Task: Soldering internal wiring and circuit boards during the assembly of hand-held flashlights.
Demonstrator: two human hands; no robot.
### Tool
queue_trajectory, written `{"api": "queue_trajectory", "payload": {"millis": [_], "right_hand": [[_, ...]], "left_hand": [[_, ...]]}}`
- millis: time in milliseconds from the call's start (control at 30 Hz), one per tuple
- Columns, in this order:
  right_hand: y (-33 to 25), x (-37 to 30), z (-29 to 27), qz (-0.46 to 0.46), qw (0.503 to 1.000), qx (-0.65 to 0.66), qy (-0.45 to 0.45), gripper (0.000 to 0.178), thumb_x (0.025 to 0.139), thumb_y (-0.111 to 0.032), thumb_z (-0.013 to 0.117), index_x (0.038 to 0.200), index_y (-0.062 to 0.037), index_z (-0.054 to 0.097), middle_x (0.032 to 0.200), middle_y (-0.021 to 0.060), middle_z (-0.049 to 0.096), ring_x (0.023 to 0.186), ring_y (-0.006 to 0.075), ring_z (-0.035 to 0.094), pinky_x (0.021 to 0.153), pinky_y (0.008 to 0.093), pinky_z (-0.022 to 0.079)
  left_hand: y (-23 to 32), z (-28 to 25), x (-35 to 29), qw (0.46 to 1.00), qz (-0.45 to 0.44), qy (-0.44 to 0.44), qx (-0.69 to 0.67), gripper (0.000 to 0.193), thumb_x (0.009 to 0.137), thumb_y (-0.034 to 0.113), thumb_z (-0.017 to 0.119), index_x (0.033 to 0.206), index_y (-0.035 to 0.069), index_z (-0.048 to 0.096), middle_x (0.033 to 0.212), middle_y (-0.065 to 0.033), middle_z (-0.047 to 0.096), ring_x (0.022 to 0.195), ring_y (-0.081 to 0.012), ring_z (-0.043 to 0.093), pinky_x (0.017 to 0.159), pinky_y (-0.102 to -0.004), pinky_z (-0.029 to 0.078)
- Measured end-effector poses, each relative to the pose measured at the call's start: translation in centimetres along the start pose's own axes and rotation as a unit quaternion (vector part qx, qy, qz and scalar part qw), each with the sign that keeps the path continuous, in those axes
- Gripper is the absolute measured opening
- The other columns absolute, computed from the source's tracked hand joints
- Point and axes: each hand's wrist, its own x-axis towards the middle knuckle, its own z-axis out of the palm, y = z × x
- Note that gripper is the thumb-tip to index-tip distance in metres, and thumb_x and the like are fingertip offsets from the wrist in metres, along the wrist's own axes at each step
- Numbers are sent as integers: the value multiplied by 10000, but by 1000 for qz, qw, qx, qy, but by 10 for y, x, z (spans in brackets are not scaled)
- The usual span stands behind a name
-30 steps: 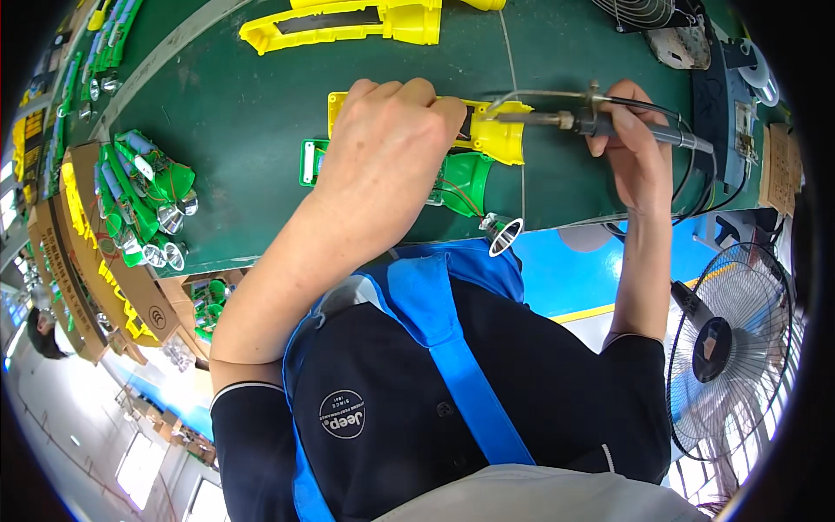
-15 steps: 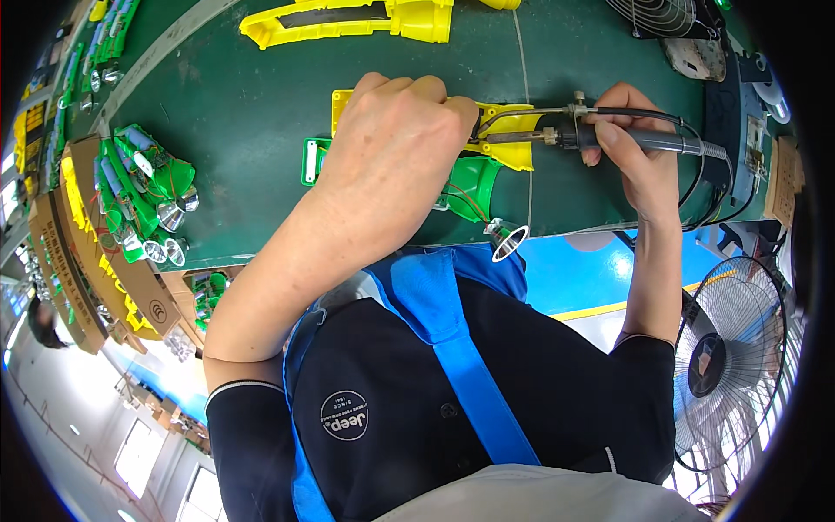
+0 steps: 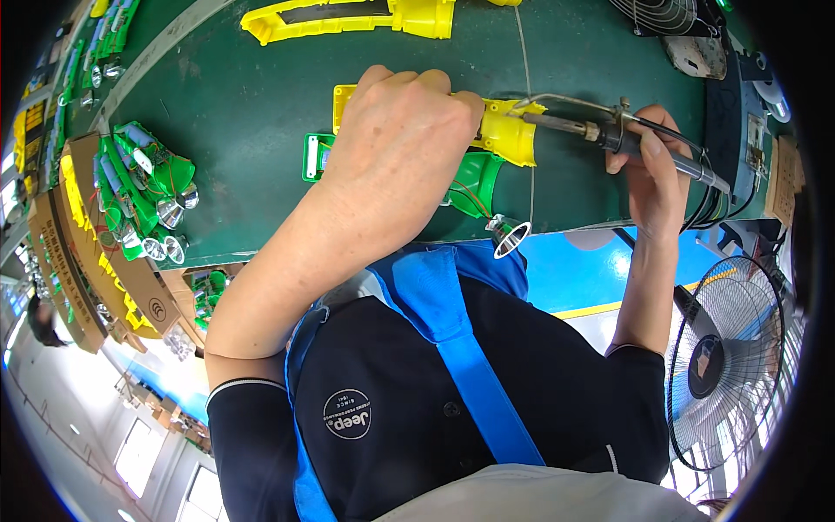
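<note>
My left hand [image 3: 409, 152] is closed over the middle of a yellow plastic flashlight housing half [image 3: 509, 139]; the fingertips are hidden beneath the hand. My right hand [image 3: 657, 165] grips a soldering iron [image 3: 639, 143] with a thin metal wire-feed tube [image 3: 565, 100] running along it. The iron's tip is close to the wide end of the yellow housing; contact cannot be made out. Under my left hand and nearer to me lies a green flashlight housing [image 3: 477, 181], partly covered. Thin wires link it to a shiny reflector cup [image 3: 509, 237] at the table's near edge.
Another yellow housing [image 3: 422, 17] lies farther back on the green table [image 3: 261, 113]. Several green assemblies with reflectors [image 3: 143, 191] are grouped at left, beside a cardboard box [image 3: 130, 287]. Dark cables [image 3: 709, 209] hang at right, near a standing fan [image 3: 726, 365].
My right hand has drawn the soldering iron back to the right and tilted it, its tip leaving the housing's middle. My left hand and the yellow housing have barely shifted.
</note>
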Motion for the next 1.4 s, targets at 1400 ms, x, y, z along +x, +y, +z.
{"api": "queue_trajectory", "payload": {"millis": [1400], "right_hand": [[27,-16,41,-116,981,137,77,274,880,-236,503,1023,-4,527,759,98,530,739,189,443,749,315,352]], "left_hand": [[-56,7,-82,957,179,175,-148,183,636,57,650,802,95,584,825,-33,544,755,-204,526,649,-313,380]]}}
